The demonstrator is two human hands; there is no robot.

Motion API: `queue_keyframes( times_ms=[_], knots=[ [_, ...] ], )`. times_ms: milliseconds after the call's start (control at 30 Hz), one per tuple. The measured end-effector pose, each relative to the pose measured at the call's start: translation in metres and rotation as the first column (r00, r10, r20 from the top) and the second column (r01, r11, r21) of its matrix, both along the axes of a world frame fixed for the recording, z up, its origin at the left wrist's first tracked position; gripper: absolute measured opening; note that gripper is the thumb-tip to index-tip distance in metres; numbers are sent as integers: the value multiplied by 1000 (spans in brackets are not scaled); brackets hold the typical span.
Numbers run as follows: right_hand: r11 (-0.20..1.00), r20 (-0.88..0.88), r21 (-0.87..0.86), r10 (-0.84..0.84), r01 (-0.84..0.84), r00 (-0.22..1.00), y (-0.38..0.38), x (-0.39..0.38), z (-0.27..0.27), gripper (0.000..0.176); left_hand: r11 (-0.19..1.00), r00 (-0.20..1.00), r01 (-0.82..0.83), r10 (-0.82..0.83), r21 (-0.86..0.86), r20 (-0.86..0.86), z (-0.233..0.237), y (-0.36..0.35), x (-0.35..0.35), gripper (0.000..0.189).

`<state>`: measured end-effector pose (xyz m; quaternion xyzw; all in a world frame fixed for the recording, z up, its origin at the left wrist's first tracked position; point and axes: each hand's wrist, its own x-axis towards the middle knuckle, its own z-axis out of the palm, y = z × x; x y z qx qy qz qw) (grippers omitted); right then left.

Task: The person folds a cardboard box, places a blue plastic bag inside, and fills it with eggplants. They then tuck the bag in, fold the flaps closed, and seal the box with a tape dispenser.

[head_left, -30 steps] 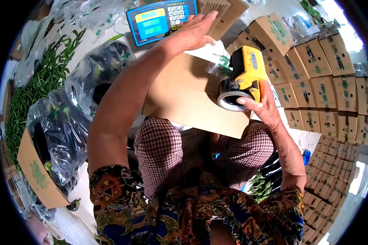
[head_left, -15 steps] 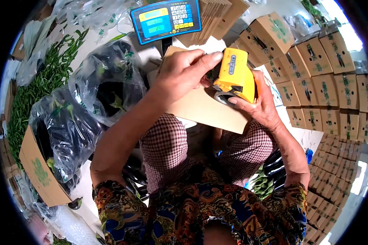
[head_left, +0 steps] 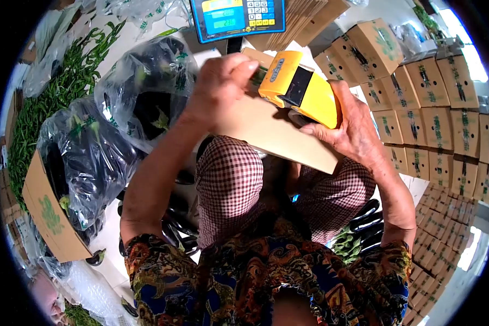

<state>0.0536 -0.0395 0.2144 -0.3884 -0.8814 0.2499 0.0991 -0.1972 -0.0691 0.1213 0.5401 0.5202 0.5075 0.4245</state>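
Note:
My right hand (head_left: 353, 122) is wrapped round a yellow tape dispenser (head_left: 318, 102), tilted above a brown cardboard box (head_left: 255, 122) at my knees. Its orange-yellow front part and a dark gap face up, and part of a tape roll shows underneath. To the left of the dispenser, my left hand (head_left: 223, 81) is closed, blurred at the back. Its fingertips are close to the dispenser's front end, by something dark green; what they pinch, if anything, is too small to make out.
A scale display (head_left: 239, 19) stands beyond the box. Eggplants in clear plastic bags (head_left: 95, 157) and green peppers (head_left: 54, 103) lie on the left. Stacked cartons (head_left: 437, 127) line the right side. Flat cardboard (head_left: 296, 24) stands behind the display. More eggplants (head_left: 364, 217) lie beside my legs.
My left hand has drawn away from the dispenser, leftwards. The dispenser has turned in my right hand, its front end now further left. The view has shifted slightly.

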Motion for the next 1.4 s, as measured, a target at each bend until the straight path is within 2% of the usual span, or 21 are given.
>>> queue_keyframes(
  times_ms=[33, 100, 167, 200, 300, 400, 500, 567, 633, 700, 767, 800, 900, 1000, 1100, 1167, 1200, 1300, 1333, 1400],
  knots=[
    [1000, 22, -10, -6, 7, 1000, 0, -1, 3, 68, 992, 1000, -19, 17, -125, -16, 9, -4, -14, 21],
    [1000, 21, -10, 0, 0, 1000, 2, 4, 3, 70, 945, 985, -163, 140, -284, -97, 3, -4, -54, 19],
    [1000, 83, 22, 12, -14, 996, 4, 11, 3, 70, 938, 951, -146, 221, -315, 215, -40, -1, -101, 18],
    [1000, 114, 21, 17, -19, 993, 5, 8, 3, 69, 933, 894, -136, 260, -332, 365, -46, -3, -106, 18],
    [997, 158, 61, 30, -40, 987, 8, -2, 2, 67, 926, 798, -164, 327, -340, 507, -59, -2, -106, 19],
    [991, 174, 119, 40, -61, 984, 5, -5, -2, 65, 912, 801, -193, 360, -362, 478, -72, -3, -99, 19],
    [990, 238, 127, 27, -58, 971, 7, -14, -2, 64, 882, 851, -274, 409, -384, 330, -83, 0, -94, 22],
    [992, 282, 122, 2, -38, 960, 8, -16, -4, 65, 878, 915, -272, 363, -394, 176, -84, -2, -90, 25],
    [991, 259, 120, 30, -63, 965, 9, -18, -5, 62, 879, 947, -304, 322, -367, -12, -88, -1, -88, 29],
    [989, 258, 123, 46, -80, 965, 11, -21, -6, 61, 888, 929, -352, 292, -298, -229, -115, 6, -81, 34],
    [988, 278, 127, 48, -86, 959, 12, -23, -5, 60, 978, 893, -197, 207, 67, -399, -170, 12, -81, 37],
    [984, 272, 144, 59, -101, 961, 12, -23, -6, 60, 969, 853, -83, 190, 232, -486, -192, 11, -80, 39],
    [978, 256, 164, 84, -129, 963, 17, -25, -9, 59, 971, 955, -181, 212, 159, -207, -213, 17, -43, 30],
    [989, 262, 110, 69, -101, 963, 19, -25, -10, 57, 986, 995, -45, 58, -162, 81, -158, 3, -22, 27],
    [994, 267, 63, 66, -86, 962, 20, -33, -8, 55, 995, 934, -6, 39, 95, -354, -148, 0, -31, 26],
    [994, 272, 72, 63, -86, 960, 20, -35, -8, 55, 939, 954, -94, 180, 330, -241, -138, -14, -32, 23],
    [993, 279, 78, 65, -90, 958, 19, -35, -8, 55, 931, 953, -163, 235, 328, -191, -131, -23, -23, 22],
    [990, 282, 102, 60, -93, 958, 19, -39, -7, 55, 967, 978, -73, 117, 245, -171, -166, -18, -31, 20],
    [992, 276, 97, 53, -83, 960, 19, -39, -6, 55, 926, 988, -134, 150, 352, -19, -205, -16, -22, 22],
    [993, 277, 93, 47, -76, 960, 16, -36, -8, 54, 949, 965, -209, 162, 235, 205, -221, -10, -18, 30]
  ],
)
